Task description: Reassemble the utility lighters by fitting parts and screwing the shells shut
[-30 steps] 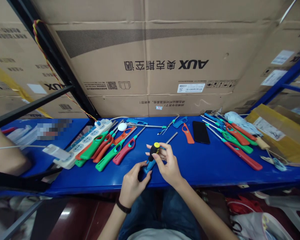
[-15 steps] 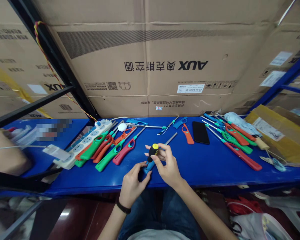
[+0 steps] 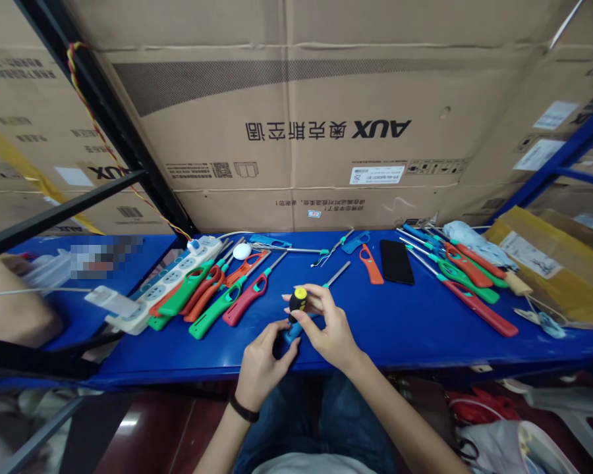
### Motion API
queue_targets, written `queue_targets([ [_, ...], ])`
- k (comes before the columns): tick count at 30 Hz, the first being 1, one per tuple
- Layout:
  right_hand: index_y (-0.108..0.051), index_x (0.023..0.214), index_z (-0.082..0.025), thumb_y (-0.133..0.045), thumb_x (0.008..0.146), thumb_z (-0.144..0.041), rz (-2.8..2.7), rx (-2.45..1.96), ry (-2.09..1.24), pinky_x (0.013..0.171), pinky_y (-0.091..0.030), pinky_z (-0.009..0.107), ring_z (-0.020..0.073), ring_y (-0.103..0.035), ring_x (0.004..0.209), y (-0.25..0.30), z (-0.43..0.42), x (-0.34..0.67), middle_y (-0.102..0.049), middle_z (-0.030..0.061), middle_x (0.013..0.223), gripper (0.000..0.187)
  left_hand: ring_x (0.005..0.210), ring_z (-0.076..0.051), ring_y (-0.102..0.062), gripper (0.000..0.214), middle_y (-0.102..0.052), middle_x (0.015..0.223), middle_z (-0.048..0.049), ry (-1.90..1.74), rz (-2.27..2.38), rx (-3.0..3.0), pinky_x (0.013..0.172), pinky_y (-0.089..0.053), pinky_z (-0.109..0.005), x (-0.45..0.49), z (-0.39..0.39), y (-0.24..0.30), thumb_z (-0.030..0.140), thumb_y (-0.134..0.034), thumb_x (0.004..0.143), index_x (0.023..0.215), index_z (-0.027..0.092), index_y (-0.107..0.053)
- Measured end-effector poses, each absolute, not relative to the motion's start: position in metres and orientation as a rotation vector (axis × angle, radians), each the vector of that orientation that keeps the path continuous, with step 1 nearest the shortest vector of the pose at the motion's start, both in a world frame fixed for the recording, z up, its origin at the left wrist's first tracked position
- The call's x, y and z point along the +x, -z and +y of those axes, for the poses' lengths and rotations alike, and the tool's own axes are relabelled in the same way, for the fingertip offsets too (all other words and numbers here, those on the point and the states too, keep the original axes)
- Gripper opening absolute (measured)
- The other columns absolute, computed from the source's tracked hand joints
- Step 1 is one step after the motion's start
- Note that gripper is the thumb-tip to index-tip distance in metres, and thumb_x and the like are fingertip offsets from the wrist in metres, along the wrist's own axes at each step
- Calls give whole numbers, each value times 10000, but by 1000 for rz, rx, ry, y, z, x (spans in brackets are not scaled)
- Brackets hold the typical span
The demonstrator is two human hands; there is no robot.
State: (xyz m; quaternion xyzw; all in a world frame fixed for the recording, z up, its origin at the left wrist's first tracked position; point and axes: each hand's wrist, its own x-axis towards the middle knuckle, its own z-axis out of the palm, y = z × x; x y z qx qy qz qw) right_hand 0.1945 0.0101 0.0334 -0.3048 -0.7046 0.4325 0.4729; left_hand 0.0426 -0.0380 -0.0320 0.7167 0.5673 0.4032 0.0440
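My left hand (image 3: 263,361) pinches the handle end of a blue long-nosed lighter (image 3: 292,329) that lies on the blue bench (image 3: 400,322), its metal nozzle (image 3: 337,274) pointing up and to the right. My right hand (image 3: 327,322) grips a black screwdriver with a yellow cap (image 3: 297,301), held upright with its tip down on the lighter body. Both hands are closed around what they hold. A black band circles my left wrist.
A heap of green, red and orange lighters (image 3: 212,296) lies left beside a white power strip (image 3: 170,282). More lighters (image 3: 462,280) lie right, past a black phone (image 3: 396,261). A person's arm (image 3: 10,309) shows at far left. Cardboard boxes (image 3: 326,118) stand behind.
My right hand has shifted the screwdriver slightly left and down, more upright onto the lighter. My left hand and the lighter have stayed put.
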Motion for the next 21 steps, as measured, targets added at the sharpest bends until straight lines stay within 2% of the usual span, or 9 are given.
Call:
queue_targets([
  [3, -480, 1233, -282, -625, 834, -278, -1845, -699, -922, 888, -505, 368, 201, -634, 981, -43, 12, 190, -656, 43, 1072, 424, 827, -187, -698, 211, -703, 923, -45, -1266, 1737, 2225, 711, -563, -253, 42, -38, 33, 297, -560, 848, 1032, 193, -557],
  [5, -542, 1110, -257, -613, 825, -243, -1842, -636, -883, 868, -486, 360, 190, -602, 934, -44, 15, 182, -628, 41, 1027, 294, 839, -195, -698, 222, -703, 932, -57, -1270, 1730, 2248, 698, -562, -251, 42, -37, 32, 278, -551, 846, 1047, 185, -553],
  [7, -517, 992, -232, -553, 831, -189, -1719, -575, -1026, 776, -490, 321, 154, -580, 820, -42, 17, 171, -584, 25, 948, 170, 827, -193, -699, 217, -703, 922, -58, -1264, 1719, 2255, 689, -561, -248, 42, -37, 31, 262, -546, 841, 1042, 179, -551],
  [10, -455, 987, -238, -476, 853, -188, -1501, -455, -1376, 592, -438, 241, 98, -477, 613, -38, 20, 158, -502, -25, 810, 145, 790, -182, -698, 183, -699, 885, -47, -1249, 1716, 2234, 685, -561, -248, 42, -38, 29, 274, -547, 842, 999, 180, -553],
  [12, -476, 999, -228, -430, 893, -262, -1451, -399, -1529, 595, -416, 243, 103, -449, 624, -40, 21, 155, -482, -17, 805, 120, 787, -179, -695, 174, -696, 878, -44, -1244, 1723, 2213, 690, -560, -252, 43, -38, 29, 294, -551, 846, 979, 182, -551],
  [14, -502, 989, -214, -416, 915, -331, -1431, -382, -1583, 675, -430, 266, 122, -482, 713, -44, 20, 155, -499, 8, 862, 163, 798, -178, -693, 178, -694, 885, -43, -1246, 1728, 2203, 706, -558, -258, 43, -38, 30, 304, -556, 847, 977, 183, -549],
  [16, -493, 987, -219, -489, 895, -365, -1405, -383, -1580, 710, -443, 280, 132, -510, 758, -46, 19, 156, -520, 20, 925, 173, 801, -178, -692, 182, -695, 885, -42, -1254, 1724, 2206, 710, -557, -261, 43, -38, 30, 299, -558, 847, 987, 184, -549],
  [19, -477, 964, -237, -591, 856, -383, -1411, -439, -1512, 623, -435, 260, 109, -484, 657, -46, 19, 156, -514, 2, 902, 215, 795, -180, -693, 174, -696, 889, -44, -1257, 1706, 2214, 689, -556, -257, 43, -38, 30, 276, -552, 844, 994, 188, -549],
  [21, -501, 969, -235, -517, 898, -437, -1450, -458, -1482, 602, -424, 255, 106, -454, 632, -45, 19, 154, -496, 0, 867, 214, 800, -182, -693, 170, -695, 895, -46, -1254, 1695, 2207, 694, -556, -259, 42, -38, 30, 272, -550, 842, 991, 190, -547],
])
